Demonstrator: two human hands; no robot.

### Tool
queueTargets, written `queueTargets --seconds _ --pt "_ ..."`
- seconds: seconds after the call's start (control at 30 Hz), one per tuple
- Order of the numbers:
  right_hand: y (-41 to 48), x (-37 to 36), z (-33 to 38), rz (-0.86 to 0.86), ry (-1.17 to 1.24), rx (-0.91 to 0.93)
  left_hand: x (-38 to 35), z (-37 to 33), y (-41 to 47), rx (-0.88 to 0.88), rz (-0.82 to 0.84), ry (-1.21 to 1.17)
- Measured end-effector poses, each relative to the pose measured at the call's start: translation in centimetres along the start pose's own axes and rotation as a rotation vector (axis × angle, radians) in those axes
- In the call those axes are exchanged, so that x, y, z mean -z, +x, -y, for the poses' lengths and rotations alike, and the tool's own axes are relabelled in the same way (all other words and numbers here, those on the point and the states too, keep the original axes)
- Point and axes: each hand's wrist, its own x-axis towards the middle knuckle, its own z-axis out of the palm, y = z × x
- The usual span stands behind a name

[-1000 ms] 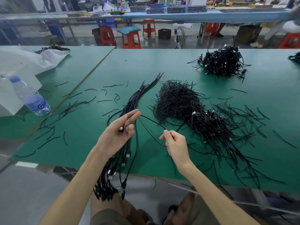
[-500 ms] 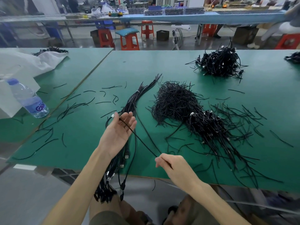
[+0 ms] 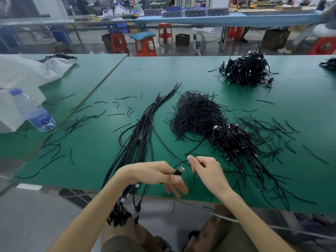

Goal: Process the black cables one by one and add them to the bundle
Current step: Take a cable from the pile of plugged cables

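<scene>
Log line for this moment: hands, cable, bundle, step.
left hand: pinches cable at plug | right hand: grips same cable | bundle: on table, plugs over edge | step: cable not yet added

Item: one person, recorded from a head-worn camera; both arms and the lap were in frame. Left hand (image 3: pixel 158 176): bare; fingertips were smeared by motion blur, and one short nail was just legible. Right hand (image 3: pixel 209 170): bare; slender fingers and knuckles were sharply rendered. Left forearm (image 3: pixel 94 215): bare along all of its visible length; slim, smooth in outline. Right forearm (image 3: pixel 241 210): bare likewise, of matching build. Shorts (image 3: pixel 122 244): olive-grey cloth, covering the left thigh at the bottom edge; a bare knee (image 3: pixel 118 233) showed beyond the hem. Right leg (image 3: pixel 229 235): too blurred to tell whether it was clothed. Dark rounded shape (image 3: pixel 193 235) between the legs: it could not be identified.
</scene>
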Motion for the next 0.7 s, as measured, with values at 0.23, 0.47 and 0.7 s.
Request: queueTargets --seconds 0.23,0.47,0.7 --pt "-0.9 -0.9 2.9 -0.043 0.076 0.169 -2.9 0.6 2.7 -0.029 -0.376 -0.505" --pt "-1.0 -0.8 2.9 -0.107 -0.107 0.193 -2.1 0.5 2.9 -0.061 -0.505 -0.605" --pt "-0.9 -2.3 3.3 0.047 -0.234 0.213 -2.2 1.0 3.3 -0.107 -0.694 -0.737"
